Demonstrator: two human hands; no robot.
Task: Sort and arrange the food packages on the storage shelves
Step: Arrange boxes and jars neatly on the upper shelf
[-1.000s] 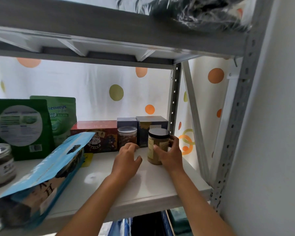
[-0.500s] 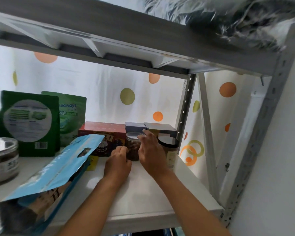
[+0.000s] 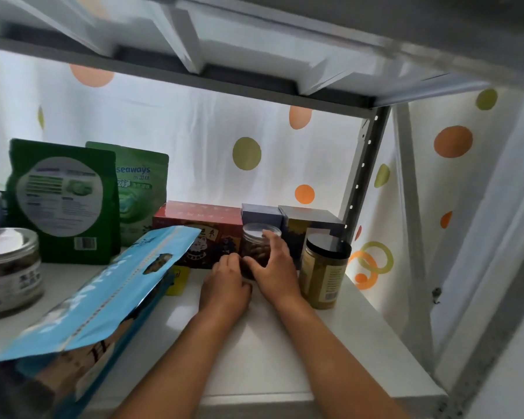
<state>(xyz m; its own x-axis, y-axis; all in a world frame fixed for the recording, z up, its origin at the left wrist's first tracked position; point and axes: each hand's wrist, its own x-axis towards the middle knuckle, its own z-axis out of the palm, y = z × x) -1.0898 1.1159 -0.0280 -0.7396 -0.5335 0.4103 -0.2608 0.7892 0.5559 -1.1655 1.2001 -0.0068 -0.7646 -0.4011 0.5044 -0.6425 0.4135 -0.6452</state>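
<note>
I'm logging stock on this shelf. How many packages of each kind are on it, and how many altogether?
Jars: 3, namely the clear-lidded jar that both hands hold, the black-lidded jar, and the jar at the left edge
Pouches: 3, namely dark green, light green, and blue, lying down
Boxes: 3, namely red and two dark ones
Total: 9

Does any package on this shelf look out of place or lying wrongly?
Yes: the blue pouch at the front left lies tilted on its side, while the green pouches and the boxes behind stand upright in a row. Both hands hold the small clear jar, which is upright.
</note>
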